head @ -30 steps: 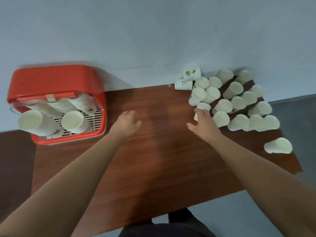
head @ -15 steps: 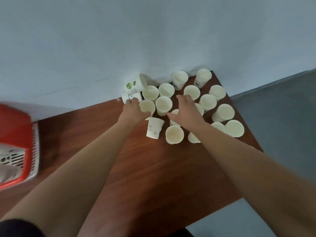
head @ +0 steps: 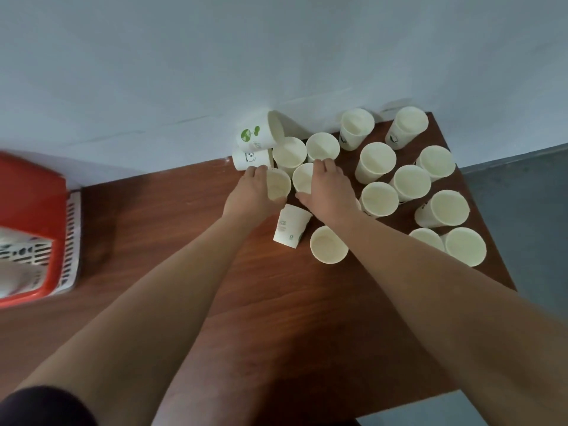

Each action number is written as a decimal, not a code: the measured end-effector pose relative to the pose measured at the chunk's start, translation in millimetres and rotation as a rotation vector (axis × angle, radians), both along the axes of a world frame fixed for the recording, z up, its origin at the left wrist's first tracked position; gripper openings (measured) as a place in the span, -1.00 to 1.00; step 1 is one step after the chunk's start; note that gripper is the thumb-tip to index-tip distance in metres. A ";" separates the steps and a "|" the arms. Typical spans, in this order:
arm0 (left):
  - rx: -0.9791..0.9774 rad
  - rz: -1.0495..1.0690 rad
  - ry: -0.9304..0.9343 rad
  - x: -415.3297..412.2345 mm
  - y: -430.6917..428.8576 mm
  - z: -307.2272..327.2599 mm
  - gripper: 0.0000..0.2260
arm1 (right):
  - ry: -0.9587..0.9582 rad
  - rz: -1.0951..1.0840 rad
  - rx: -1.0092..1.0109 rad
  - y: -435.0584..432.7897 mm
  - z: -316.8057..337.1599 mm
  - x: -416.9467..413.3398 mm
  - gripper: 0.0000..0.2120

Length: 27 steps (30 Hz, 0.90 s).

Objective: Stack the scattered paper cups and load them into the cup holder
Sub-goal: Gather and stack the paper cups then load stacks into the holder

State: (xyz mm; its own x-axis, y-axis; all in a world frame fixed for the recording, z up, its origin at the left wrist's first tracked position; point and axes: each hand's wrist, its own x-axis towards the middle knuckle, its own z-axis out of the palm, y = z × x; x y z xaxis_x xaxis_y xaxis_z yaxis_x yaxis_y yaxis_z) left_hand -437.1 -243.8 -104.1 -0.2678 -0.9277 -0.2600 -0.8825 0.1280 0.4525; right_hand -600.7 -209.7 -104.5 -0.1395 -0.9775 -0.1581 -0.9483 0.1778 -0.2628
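With my left hand [head: 252,193] curled round one upright paper cup [head: 279,184] and right hand [head: 330,192] gripping the neighbouring cup [head: 302,179], I fear lifting either from this packed table [head: 276,302] corner (red cup holder [head: 30,195] well apart) could topple the printed cup [head: 290,226] between my wrists.

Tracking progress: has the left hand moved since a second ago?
Yes: the left hand went right across the table, from its bare middle to the paper cups.

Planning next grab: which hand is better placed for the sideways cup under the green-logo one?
Likely left: the left hand has fingertips right beside the sideways cup; the right hand is farther, upright cups between. Both hold upright cups.
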 end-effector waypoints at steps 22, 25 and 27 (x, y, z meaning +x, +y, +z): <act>-0.146 0.545 0.213 376.5 127.1 89.9 -0.39 | -0.389 0.212 -0.074 39.9 111.8 298.0 -0.32; -0.222 0.631 0.242 431.6 129.7 99.0 -0.44 | -0.395 0.241 -0.077 44.1 115.1 348.4 -0.32; -0.259 0.690 0.283 458.4 125.9 102.8 -0.49 | -0.392 0.253 -0.073 45.5 116.7 375.3 -0.31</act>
State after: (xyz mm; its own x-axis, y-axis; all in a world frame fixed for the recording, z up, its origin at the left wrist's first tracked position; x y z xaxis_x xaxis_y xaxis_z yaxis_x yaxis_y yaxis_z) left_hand 21.3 -118.0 -1.3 0.3668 -0.9301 -0.0206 -0.6569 -0.2746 0.7022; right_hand -225.4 -164.2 12.2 0.1612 -0.9836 -0.0812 -0.7864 -0.0783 -0.6127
